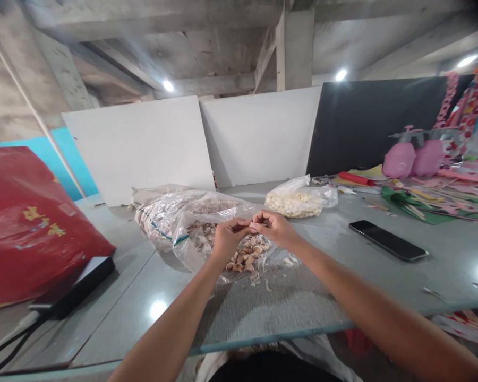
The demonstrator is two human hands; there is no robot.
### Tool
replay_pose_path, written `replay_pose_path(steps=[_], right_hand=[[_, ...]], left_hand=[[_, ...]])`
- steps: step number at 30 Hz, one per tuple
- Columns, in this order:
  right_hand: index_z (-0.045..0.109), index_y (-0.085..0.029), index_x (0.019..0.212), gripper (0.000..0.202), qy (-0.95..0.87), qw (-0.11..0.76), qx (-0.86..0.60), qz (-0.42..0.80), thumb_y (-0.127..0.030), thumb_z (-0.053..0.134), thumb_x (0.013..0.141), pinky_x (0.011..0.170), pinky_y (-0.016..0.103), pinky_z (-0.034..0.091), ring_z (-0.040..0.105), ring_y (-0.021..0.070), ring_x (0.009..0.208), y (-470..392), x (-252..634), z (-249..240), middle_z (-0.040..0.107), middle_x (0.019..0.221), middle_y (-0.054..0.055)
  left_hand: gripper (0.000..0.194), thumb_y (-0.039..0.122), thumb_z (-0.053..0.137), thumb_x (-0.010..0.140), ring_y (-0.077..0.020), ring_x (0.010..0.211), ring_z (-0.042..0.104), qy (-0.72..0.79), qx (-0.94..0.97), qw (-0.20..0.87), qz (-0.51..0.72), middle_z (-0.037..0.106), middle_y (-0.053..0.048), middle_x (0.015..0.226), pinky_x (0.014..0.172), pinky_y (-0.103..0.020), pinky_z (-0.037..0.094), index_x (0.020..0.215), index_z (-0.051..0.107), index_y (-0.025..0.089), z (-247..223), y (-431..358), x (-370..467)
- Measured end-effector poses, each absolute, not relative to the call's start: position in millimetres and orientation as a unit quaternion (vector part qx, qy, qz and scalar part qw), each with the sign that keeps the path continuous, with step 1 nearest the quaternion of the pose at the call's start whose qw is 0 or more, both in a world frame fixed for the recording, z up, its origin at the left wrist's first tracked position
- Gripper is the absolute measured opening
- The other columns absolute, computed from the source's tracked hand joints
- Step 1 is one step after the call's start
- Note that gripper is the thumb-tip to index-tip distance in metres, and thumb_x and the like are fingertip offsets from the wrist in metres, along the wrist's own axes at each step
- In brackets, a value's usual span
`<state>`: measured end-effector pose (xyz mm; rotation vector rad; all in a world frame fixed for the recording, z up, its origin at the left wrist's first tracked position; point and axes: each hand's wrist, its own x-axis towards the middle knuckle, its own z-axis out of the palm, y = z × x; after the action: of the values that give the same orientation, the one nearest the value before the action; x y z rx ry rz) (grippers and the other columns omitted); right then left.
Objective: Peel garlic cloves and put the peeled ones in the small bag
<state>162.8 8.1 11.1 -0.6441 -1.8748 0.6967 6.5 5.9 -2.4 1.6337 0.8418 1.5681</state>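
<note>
My left hand (228, 239) and my right hand (278, 228) meet above an open clear plastic bag (185, 204). Both are closed, with their fingertips pinched together on one small pale garlic clove (253, 228), mostly covered by the fingers. Below them, unpeeled garlic cloves (245, 259) spill from the bag's mouth onto the table, brownish and loosely heaped. More garlic shows through the plastic to the left. Thin papery skins (290, 260) lie by the heap, under my right wrist. Behind my right hand sits a second clear bag (293, 204) of pale peeled cloves.
A black phone (388, 240) lies to the right on the grey table (302, 297). Pink spray bottles (399, 159) and paper scraps (430, 204) crowd the far right. To the left are a red bag (35, 228) and a dark box with cables (79, 286). White boards (143, 148) stand behind.
</note>
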Motion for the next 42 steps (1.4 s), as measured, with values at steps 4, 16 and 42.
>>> replay_pose_path(steps=[4,16,42], right_hand=[[0.047,-0.018,0.073,0.018,-0.761,0.491,-0.219,0.364,-0.035,0.052,0.078,0.062,0.023,0.046,0.047,0.0083,0.06,8.3,162.5,10.3,0.046,0.067,-0.003],[0.052,-0.017,0.073,0.022,-0.754,0.511,-0.223,0.347,-0.037,0.05,0.079,0.059,0.024,0.047,0.052,0.0093,0.059,5.2,163.4,11.4,0.05,0.068,-0.001],[0.054,-0.018,0.077,0.008,-0.8,0.531,-0.259,0.098,-0.026,0.052,0.08,0.059,0.02,0.044,0.053,0.01,0.067,3.7,162.2,10.7,0.054,0.077,0.002]], left_hand=[[0.022,0.029,0.076,0.055,-0.015,0.062,0.062,0.339,0.636,0.336,0.606,0.069,-0.003,0.067,0.064,-0.028,0.05,0.07,0.069,0.014,-0.9,5.4,6.4],[0.026,0.027,0.074,0.058,-0.0109,0.06,0.06,0.29,0.551,0.418,0.662,0.067,0.0,0.067,0.064,-0.027,0.051,0.079,0.066,0.013,1.6,8.4,8.7],[0.03,0.027,0.073,0.06,-0.0079,0.051,0.054,0.283,0.578,0.409,0.647,0.06,0.002,0.06,0.054,-0.023,0.048,0.084,0.063,0.012,3.3,5.9,9.1]])
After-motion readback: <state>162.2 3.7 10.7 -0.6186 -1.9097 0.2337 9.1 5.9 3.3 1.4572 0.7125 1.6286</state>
